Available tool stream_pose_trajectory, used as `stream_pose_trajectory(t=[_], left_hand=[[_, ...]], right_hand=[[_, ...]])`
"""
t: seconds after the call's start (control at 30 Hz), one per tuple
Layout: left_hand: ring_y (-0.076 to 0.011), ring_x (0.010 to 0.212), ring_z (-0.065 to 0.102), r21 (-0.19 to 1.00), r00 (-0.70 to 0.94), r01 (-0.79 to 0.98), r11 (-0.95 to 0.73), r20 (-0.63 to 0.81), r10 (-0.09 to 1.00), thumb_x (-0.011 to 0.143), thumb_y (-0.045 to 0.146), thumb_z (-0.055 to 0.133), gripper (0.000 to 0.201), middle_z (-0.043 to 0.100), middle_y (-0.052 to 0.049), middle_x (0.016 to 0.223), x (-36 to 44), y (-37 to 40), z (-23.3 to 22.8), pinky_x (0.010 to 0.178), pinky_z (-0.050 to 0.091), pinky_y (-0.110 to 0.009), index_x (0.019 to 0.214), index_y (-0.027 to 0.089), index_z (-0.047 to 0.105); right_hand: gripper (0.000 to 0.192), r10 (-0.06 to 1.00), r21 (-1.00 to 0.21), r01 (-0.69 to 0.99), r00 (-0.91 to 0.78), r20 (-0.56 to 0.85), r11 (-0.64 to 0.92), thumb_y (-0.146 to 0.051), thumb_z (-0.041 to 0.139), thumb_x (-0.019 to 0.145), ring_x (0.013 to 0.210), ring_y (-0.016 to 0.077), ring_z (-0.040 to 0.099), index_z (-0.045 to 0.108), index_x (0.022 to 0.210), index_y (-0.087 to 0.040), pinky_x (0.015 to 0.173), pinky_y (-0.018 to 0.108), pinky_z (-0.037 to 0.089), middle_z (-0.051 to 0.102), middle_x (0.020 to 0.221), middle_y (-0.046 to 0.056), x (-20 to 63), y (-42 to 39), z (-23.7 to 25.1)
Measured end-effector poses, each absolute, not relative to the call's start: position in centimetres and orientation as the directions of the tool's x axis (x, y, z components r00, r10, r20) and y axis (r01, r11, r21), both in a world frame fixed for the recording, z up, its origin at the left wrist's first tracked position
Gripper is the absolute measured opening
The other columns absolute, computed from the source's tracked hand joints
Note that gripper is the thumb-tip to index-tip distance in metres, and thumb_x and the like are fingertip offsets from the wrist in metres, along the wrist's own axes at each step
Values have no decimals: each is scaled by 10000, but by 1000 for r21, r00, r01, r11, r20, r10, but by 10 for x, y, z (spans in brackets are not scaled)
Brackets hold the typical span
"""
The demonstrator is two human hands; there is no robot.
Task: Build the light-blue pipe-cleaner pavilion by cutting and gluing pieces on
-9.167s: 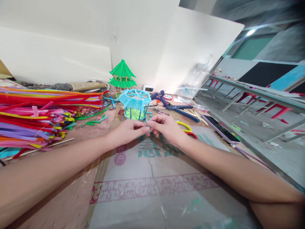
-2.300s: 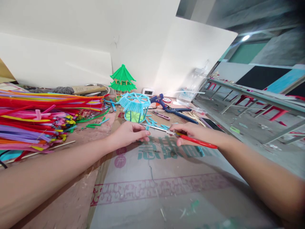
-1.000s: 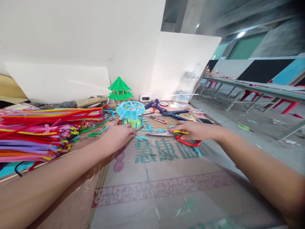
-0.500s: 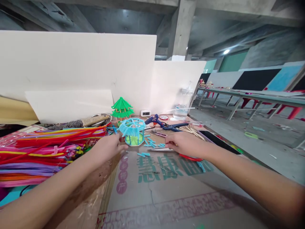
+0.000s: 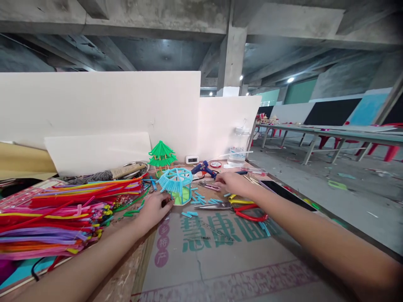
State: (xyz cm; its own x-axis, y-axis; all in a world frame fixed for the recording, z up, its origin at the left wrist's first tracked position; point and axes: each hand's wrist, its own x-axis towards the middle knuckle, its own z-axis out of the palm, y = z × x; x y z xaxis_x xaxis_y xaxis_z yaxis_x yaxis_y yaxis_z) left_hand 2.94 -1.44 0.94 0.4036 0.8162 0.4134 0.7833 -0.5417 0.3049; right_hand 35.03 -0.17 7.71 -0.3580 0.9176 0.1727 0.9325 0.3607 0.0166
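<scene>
"Two hands; where is the blue model [image 5: 171, 181]?"

"At ten o'clock from the scissors [image 5: 252, 214], beside the left hand [image 5: 154, 208]. Its fingers curl narrowly; their grip, and that of the right hand [image 5: 233, 183], I cannot tell."

"Handling?"

"Probably light, soft, fragile: hold it by the base [image 5: 180, 199]."

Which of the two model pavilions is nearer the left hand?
The light-blue pipe-cleaner pavilion with the spoked, open top, beside the left hand; the green, pointed, two-tiered pavilion stands farther back.
</scene>
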Motion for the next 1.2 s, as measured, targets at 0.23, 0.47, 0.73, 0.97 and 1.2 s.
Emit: stream_pose_trajectory(t=[0.23,0.47,0.73,0.97,1.2], left_hand=[[-231,882,601,342,400,751,-565,445,801,920,339,471,253,650,-78,886,24,-13,7,809,452,-333,792,181,622],[-236,906,601,339,423,738,-584,441,792,919,339,484,242,649,-86,904,22,-17,9,836,459,-344,818,175,631],[-238,879,605,334,414,748,-573,440,797,908,365,506,232,645,-83,887,20,-11,3,815,467,-346,837,183,631],[-230,885,603,361,417,734,-575,427,802,913,360,503,220,651,-77,896,21,-15,6,817,459,-340,847,190,627],[-226,831,592,337,406,750,-569,443,799,914,385,496,264,630,-62,822,26,-7,2,772,450,-336,750,195,576]], right_hand=[[260,892,-25,939,-318,323,344,-295,452,973,943,215,636,665,1001,-149,808,283,416,709,1034,122,350,4,34],[252,882,-60,934,-310,356,352,-270,447,970,943,210,633,665,978,-144,813,282,428,700,1020,121,351,7,31],[211,863,-80,923,-319,391,377,-228,474,936,969,221,638,671,948,-153,842,289,435,706,1012,124,352,11,29],[232,860,-80,917,-333,386,391,-219,454,938,956,230,639,674,972,-151,847,302,440,701,1016,137,354,13,27],[225,859,-91,913,-336,387,398,-222,463,935,939,227,637,676,952,-153,812,297,438,706,988,123,354,13,27]])
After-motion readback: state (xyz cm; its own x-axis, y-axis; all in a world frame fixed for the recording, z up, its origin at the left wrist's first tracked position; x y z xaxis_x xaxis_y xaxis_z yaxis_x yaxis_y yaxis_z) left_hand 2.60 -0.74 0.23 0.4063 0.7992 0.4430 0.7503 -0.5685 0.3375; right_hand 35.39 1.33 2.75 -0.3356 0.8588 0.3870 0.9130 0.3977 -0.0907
